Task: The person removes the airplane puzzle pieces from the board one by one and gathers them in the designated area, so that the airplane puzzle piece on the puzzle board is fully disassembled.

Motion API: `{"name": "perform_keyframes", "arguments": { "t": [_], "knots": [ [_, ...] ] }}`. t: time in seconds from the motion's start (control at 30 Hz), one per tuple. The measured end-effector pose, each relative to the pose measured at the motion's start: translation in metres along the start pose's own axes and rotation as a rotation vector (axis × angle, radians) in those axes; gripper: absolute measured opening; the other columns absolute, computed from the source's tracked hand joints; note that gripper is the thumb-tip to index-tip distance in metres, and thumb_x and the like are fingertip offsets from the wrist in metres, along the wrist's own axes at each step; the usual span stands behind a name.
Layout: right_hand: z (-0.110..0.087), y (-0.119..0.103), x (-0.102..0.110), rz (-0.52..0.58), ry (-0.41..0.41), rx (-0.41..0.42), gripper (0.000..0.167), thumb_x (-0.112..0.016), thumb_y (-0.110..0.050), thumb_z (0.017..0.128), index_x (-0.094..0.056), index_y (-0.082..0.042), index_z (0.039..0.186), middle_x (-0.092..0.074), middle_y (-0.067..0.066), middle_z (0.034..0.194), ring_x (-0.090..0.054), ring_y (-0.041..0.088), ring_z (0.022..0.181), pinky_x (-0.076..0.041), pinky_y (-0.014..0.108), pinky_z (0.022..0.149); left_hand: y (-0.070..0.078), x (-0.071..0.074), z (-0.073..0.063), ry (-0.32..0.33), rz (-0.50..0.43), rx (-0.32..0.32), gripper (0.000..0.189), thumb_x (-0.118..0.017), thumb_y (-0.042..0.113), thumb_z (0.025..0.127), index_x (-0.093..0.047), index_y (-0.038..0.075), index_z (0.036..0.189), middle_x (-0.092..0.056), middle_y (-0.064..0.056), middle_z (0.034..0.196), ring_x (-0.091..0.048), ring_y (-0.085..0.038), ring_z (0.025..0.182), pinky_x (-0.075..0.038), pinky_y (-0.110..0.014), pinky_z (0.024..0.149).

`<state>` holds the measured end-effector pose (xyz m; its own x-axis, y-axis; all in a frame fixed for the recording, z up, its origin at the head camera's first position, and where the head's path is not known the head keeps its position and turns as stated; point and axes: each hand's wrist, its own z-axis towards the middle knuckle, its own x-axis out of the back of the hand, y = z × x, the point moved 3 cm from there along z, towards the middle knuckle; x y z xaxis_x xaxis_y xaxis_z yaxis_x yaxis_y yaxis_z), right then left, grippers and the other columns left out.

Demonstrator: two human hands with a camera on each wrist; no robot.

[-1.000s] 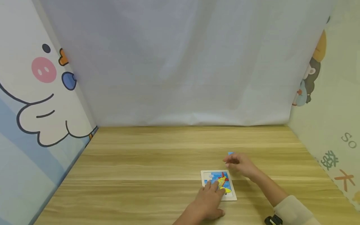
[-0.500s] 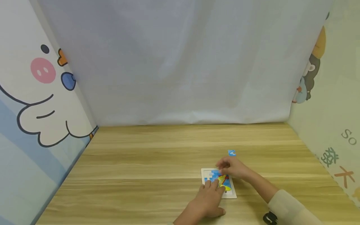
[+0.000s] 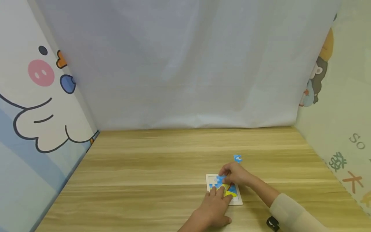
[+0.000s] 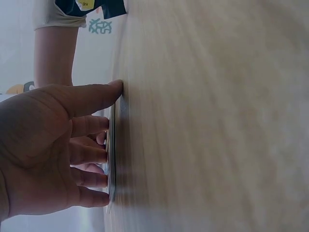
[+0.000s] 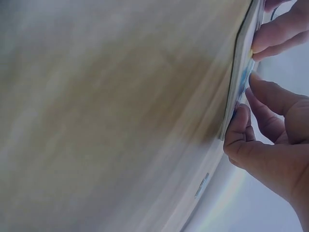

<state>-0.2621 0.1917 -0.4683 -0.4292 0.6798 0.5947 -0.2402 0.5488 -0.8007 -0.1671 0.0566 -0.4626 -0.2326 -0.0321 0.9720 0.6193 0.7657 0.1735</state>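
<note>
A small jigsaw puzzle in a white frame (image 3: 238, 202) lies on the wooden table, showing a yellow, red and blue picture with a pale gap at its upper left. My left hand (image 3: 213, 207) rests its spread, straight fingers on the puzzle's lower part; the left wrist view shows the thumb (image 4: 99, 96) reaching to the table. Over the puzzle's upper right, my right hand (image 3: 239, 174) bends its fingers, the tips touching the surface. Thumb and forefinger stand apart in the right wrist view; whether a piece lies between them is hidden. Beyond it lies a loose blue-and-white puzzle piece (image 3: 237, 158).
A pale curtain (image 3: 188, 80) hangs behind the table (image 3: 145, 167). Cartoon-printed panels stand along the left (image 3: 40, 106) and right (image 3: 333, 112) sides. A black object (image 3: 272, 223) sits at the right sleeve (image 3: 290, 209).
My right hand has moved left and toward me, from beside the loose piece onto the puzzle's upper part, uncovering that piece. My left hand has stayed on the puzzle.
</note>
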Motion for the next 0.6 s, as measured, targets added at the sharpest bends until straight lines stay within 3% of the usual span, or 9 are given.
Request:
{"name": "perform_keyframes", "arguments": {
  "t": [0.27,0.6],
  "knots": [
    [0.0002,-0.0032,-0.0010,-0.097,0.004,0.039,0.019,-0.070,0.008,0.072,-0.064,-0.003,0.086,-0.059,0.001,0.081,-0.052,0.017,0.076,-0.047,0.030,0.067,0.0016,-0.0008,0.0005,-0.022,0.000,0.014,0.067,-0.071,0.047,0.078,-0.047,0.023,0.136,-0.034,-0.007,0.143,-0.032,-0.032,0.129,-0.036,-0.045,0.098],
    [0.0010,-0.0069,-0.0028,-0.116,-0.004,-0.001,0.021,-0.070,0.009,0.073,-0.061,-0.003,0.088,-0.056,0.001,0.082,-0.051,0.017,0.077,-0.046,0.035,0.070,0.0005,0.0011,0.0026,-0.059,-0.007,0.038,0.067,-0.070,0.048,0.078,-0.046,0.025,0.136,-0.032,-0.005,0.145,-0.031,-0.031,0.130,-0.036,-0.045,0.098]
  ]
}}
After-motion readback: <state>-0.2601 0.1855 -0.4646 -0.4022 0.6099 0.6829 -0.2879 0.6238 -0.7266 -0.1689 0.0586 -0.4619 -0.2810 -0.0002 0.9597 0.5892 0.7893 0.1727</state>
